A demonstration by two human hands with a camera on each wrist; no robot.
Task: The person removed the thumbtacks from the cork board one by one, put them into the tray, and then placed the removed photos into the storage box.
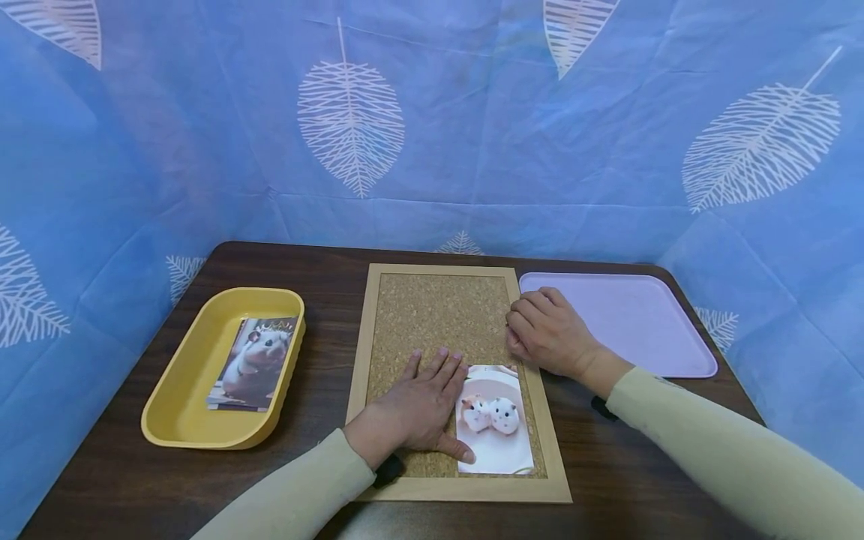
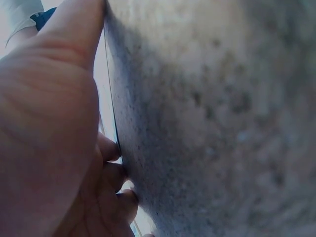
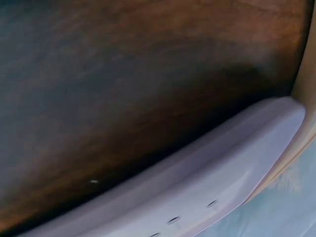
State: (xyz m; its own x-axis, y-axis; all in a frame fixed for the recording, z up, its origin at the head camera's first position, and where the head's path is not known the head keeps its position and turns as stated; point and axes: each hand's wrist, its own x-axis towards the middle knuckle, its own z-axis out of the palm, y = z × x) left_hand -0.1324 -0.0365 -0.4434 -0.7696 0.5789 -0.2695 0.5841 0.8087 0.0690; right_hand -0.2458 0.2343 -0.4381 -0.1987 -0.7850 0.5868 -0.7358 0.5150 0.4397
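Observation:
My left hand (image 1: 421, 409) lies flat with fingers spread on the cork board (image 1: 439, 307); its thumb rests on the left edge of a photo card (image 1: 499, 446). The card, showing two small white animals, lies at the board's lower right. My right hand (image 1: 550, 330) hovers at the board's right edge above the card, its fingers curled and thumb tucked in; whatever may be between the fingertips is hidden. In the left wrist view, my left palm (image 2: 44, 123) and curled-looking fingers fill one side beside the blurred cork surface (image 2: 222, 123).
To the left stands a yellow tray (image 1: 172, 375) with a stack of photo cards (image 1: 253, 367), the top one showing a mouse-like animal. At the back right lies a lilac tray (image 1: 628, 315); several small dark pin-like bits (image 3: 174, 219) show on it in the right wrist view. Both rest on a dark wooden table (image 1: 324, 360).

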